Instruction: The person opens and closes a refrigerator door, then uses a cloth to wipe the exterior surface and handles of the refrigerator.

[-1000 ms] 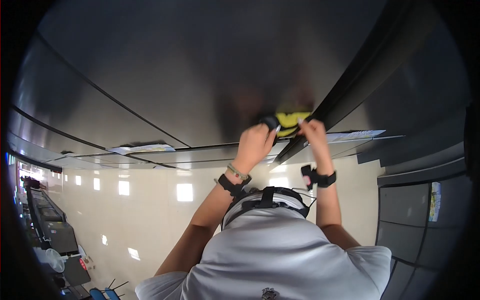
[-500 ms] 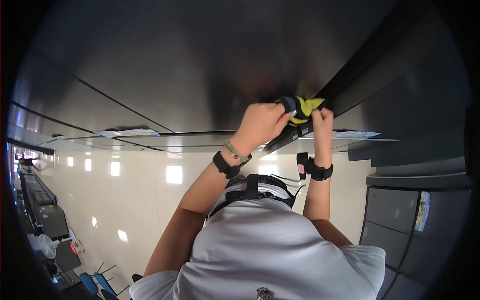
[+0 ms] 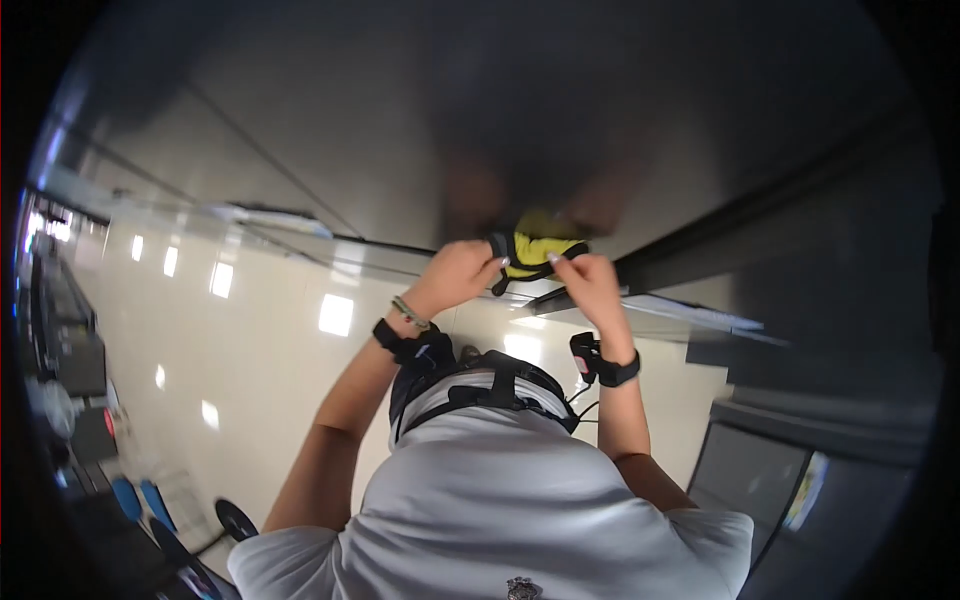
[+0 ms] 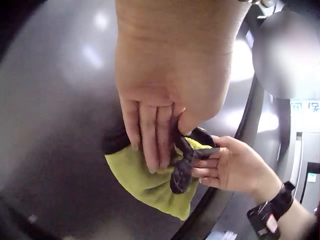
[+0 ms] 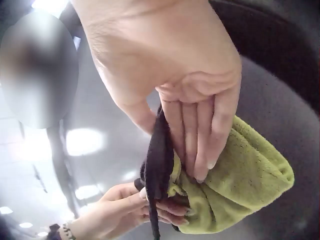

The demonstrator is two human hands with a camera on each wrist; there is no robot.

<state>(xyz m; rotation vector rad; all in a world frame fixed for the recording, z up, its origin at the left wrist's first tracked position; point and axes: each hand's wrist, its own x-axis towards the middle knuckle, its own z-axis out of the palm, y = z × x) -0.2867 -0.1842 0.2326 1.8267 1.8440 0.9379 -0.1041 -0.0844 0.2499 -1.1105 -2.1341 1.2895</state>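
Observation:
A yellow-green cloth item (image 3: 537, 254) with black edging is stretched between both hands, close to a dark glossy surface. My left hand (image 3: 455, 275) pinches its black edge at the left, thumb on the near side and fingers behind. At its other end, my right hand (image 3: 592, 285) pinches the black trim between thumb and fingers. In the left wrist view the yellow-green fabric (image 4: 150, 185) hangs behind the left fingers, and a black knotted part (image 4: 182, 175) dangles beside them. The right wrist view shows the fabric (image 5: 245, 175) bulging past the right fingers, with a black strip (image 5: 159, 155) near the thumb.
The dark glossy panel (image 3: 350, 120) spreads ahead of both hands, with a raised dark ledge (image 3: 720, 230) running off to the right. Below lies a pale tiled floor (image 3: 260, 400). Grey cabinets (image 3: 750, 480) stand at the lower right, and chairs (image 3: 140, 500) at the lower left.
Both hands have moved left and slightly down in the head view since half a second ago, carrying the cloth item off the dark ledge's edge. It looks more spread between them.

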